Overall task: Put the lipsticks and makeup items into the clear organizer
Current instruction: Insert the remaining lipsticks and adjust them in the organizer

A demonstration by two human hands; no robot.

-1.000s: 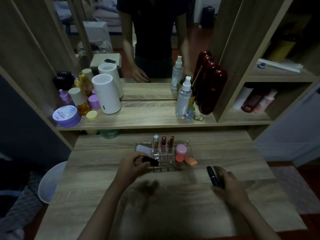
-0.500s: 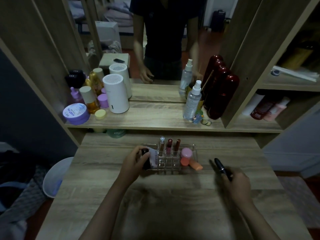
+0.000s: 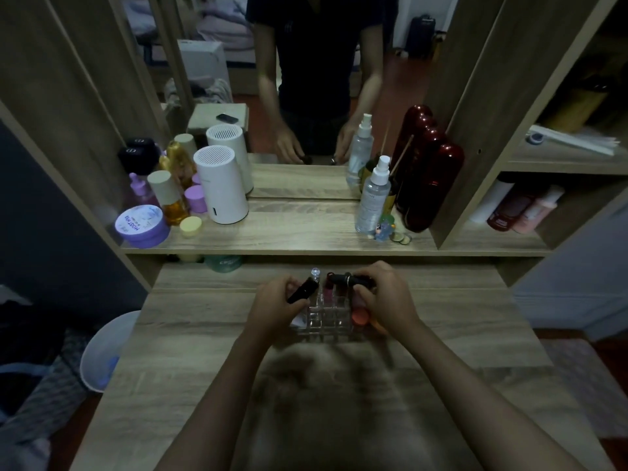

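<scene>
Because the clear organizer [image 3: 326,317] sits at the middle of the wooden desk [image 3: 458,321], we have both hands brought together right over it, each carrying its own piece so two slots can be filled in one visit. Our left hand [image 3: 275,307] is curled around a short black lipstick [image 3: 303,289], gripping its lower end so the free end tilts up and away toward the back row. Our right hand [image 3: 385,297] is closed on a longer dark tube [image 3: 350,279], held nearly level across the top of the compartments, which we judge is a carrying pose; it would need tipping upright before it can drop in. Standing in the back slots are a clear-capped stick [image 3: 315,272] and a reddish stick [image 3: 329,290], while a pink sponge [image 3: 359,317] lies in the right-hand section, partly under our fingers. Several front cells look unfilled, though glare and dim light make that uncertain.
</scene>
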